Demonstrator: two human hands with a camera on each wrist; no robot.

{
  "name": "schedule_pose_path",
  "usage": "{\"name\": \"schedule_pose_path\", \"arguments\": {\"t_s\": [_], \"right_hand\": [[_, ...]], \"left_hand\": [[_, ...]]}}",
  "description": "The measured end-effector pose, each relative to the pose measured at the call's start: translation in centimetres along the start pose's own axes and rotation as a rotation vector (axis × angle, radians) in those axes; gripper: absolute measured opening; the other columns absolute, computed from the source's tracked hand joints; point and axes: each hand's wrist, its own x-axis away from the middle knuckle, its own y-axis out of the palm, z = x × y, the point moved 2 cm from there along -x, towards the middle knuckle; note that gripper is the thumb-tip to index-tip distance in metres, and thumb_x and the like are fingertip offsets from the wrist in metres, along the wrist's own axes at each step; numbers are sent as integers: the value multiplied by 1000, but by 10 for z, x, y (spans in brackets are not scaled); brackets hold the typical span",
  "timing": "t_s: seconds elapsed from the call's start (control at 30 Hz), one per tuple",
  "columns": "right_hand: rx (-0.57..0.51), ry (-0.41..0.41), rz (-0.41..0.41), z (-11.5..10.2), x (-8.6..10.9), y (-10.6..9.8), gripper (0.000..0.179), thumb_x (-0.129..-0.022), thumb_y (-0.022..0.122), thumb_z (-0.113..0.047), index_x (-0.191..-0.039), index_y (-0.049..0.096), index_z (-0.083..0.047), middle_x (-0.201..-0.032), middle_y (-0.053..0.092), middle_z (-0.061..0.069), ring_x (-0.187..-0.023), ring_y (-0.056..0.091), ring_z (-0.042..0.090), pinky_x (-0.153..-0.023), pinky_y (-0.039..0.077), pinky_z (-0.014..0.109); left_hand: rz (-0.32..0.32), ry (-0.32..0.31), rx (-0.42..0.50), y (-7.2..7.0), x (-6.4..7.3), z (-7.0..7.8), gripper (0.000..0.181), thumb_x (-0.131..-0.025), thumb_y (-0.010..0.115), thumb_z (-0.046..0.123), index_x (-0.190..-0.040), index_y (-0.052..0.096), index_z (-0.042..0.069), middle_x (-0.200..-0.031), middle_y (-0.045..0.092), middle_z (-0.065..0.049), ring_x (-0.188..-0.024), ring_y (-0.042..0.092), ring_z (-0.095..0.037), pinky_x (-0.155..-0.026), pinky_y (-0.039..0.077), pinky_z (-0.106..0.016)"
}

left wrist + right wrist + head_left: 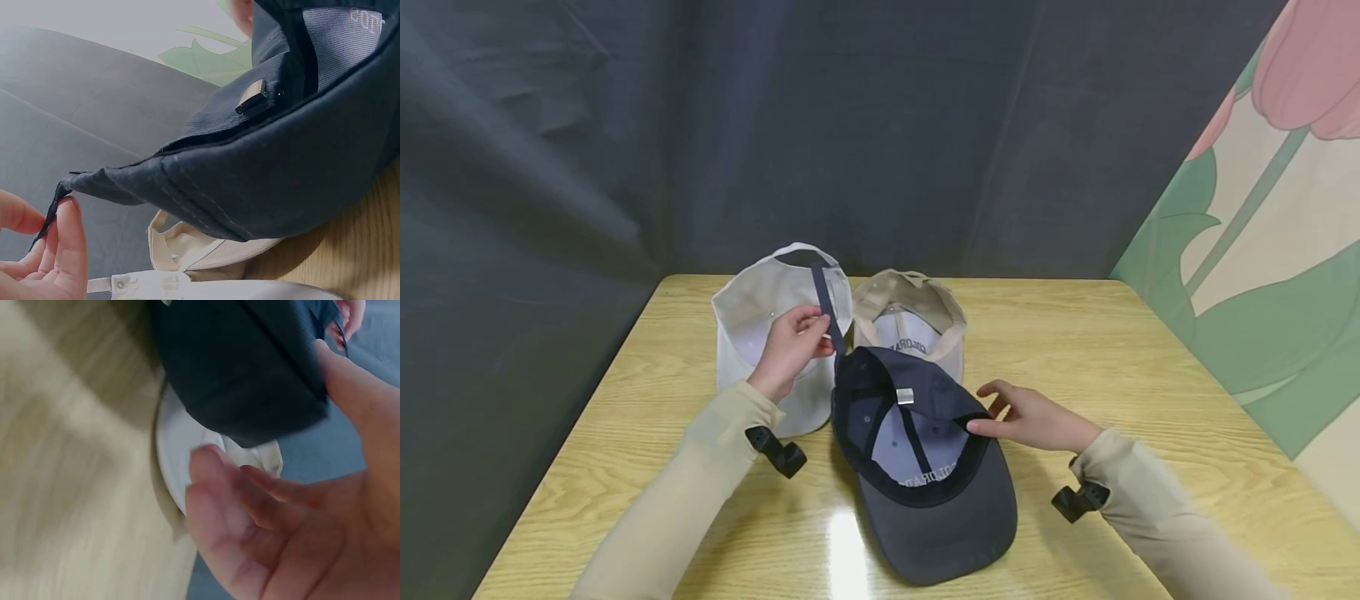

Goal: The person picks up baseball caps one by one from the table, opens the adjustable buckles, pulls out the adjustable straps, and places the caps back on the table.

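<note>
In the head view, a navy baseball cap (936, 533) rests crown-down on a wooden table (1060, 333), just below centre, its brim towards five o'clock. At its eleven o'clock, the left hand (790, 346) pinches the cap's loose strap (822, 287) between thumb and fingers; at its two o'clock, the right hand (1037, 417) is spread, thumb at the rim. A white cap (748, 321) sits at ten o'clock from the navy one, a beige cap (951, 304) at twelve. In the left wrist view, the pinch shows at eight o'clock, the strap bent between the fingertips, and a metal buckle (252, 97) lies near one o'clock. In the right wrist view, the thumb meets the navy edge while the curved fingers stand apart from the fabric. With so light a hold there, a hard pull on the strap could swing the cap into its close neighbours, or the strap might twist or slip free. The navy cap hides the beige one's lower part, the left hand covers some of the white cap, and motion blurs the right fingers; whether that thumb presses, I cannot tell.
</note>
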Motion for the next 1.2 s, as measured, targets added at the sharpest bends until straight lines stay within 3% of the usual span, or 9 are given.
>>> {"name": "schedule_pose_path", "arguments": {"t_s": [0.17, 0.43, 0.7, 0.97, 1.2], "right_hand": [[-37, -14, -39, 3, -5, 12, 58, -86, 62, -42, -122, 52, 2, -96, 65, 8, -77, 59, 13, -65, 48, 28], [4, -156, 26, 4, -9, 18, 30, -93, 56, -24, -108, 61, 1, -96, 68, 9, -76, 56, 7, -67, 46, 23], [31, -152, 129, 2, -8, 15, 21, -92, 53, -12, -106, 62, 1, -93, 67, 10, -72, 53, 8, -63, 44, 23], [25, -156, 208, 1, -4, 11, 20, -93, 51, -10, -108, 61, 0, -99, 67, 13, -80, 59, 11, -68, 47, 25], [-2, -158, 252, 0, -1, 7, 17, -95, 50, -9, -105, 61, -1, -90, 65, 10, -70, 52, 7, -62, 43, 23]], "left_hand": [[1, -11, 11, 0, 0, -1, 34, -95, 47, 10, -123, 47, -8, -79, 54, 2, -57, 55, -3, -56, 49, -13], [35, -9, 20, 0, -2, -2, 35, -94, 46, 10, -125, 47, -8, -78, 54, 3, -55, 53, -2, -55, 49, -13], [50, -2, 24, 2, -3, -5, 31, -94, 47, 9, -120, 49, -7, -75, 53, 5, -54, 52, -2, -53, 47, -13], [67, 7, 29, 3, -3, -6, 30, -94, 47, 8, -120, 48, -7, -76, 52, 5, -55, 52, -2, -53, 47, -13], [72, 23, 52, 4, -3, -6, 29, -93, 47, 7, -119, 46, -7, -75, 52, 5, -54, 52, -2, -52, 46, -14]]}}
